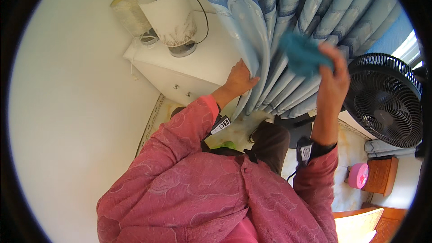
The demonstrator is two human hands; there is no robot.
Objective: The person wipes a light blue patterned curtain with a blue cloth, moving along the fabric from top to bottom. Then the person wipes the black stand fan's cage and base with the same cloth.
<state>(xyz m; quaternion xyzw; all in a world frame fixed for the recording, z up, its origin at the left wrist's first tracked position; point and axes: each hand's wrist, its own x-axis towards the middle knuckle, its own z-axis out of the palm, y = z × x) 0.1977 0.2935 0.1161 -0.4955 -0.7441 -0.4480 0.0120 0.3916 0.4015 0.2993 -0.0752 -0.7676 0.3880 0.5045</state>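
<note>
My left hand [239,80] grips the near edge of a patterned blue curtain [290,10], beside the corner of a white drawer cabinet [209,50]. The thumb lies over the fabric, and the fingertips are hidden behind it. Raised in front of the curtain folds, my right hand [334,71] holds a teal cloth [302,54]. Both the cloth and the fingers are blurred. Whether the cloth touches the curtain I cannot tell.
A table lamp [170,13] and a second, yellowish lamp [130,10] stand on the cabinet, with loose cords. At right, a black fan [384,108] is close to my right forearm. Farther off are a pink stool [358,175] and a wooden cabinet [381,177].
</note>
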